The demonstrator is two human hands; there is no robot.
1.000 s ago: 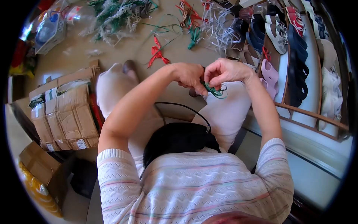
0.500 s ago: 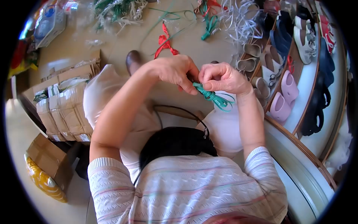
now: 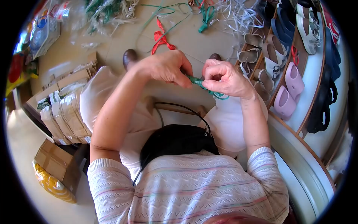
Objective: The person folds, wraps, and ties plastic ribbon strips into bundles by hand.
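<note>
A small looped bundle of green ribbon point(image 3: 197, 81) stretches between my two hands above the lap. My left hand point(image 3: 169, 70), on the left side of the view, pinches its left end between thumb and fingers. The fingers of my right hand point(image 3: 225, 79) are curled round its right part, and some loops point(image 3: 220, 96) hang out below them. Part of the bundle is hidden by the fingers. On the floor beyond lie a red ribbon bow point(image 3: 160, 36) and another green ribbon bundle point(image 3: 206, 18).
Shelves of shoes point(image 3: 284, 102) stand on the right. At the left are strapped cardboard point(image 3: 69, 115), a box point(image 3: 54, 158) and a yellow bag point(image 3: 52, 183). White ribbons point(image 3: 238, 16) and a green and white heap point(image 3: 106, 15) lie on the floor ahead. A black bag point(image 3: 177, 140) rests on the lap.
My right hand has moved slightly right and closed further over the green bundle, so fewer loops show. My left hand has shifted a little left and up. The whole view has shifted slightly.
</note>
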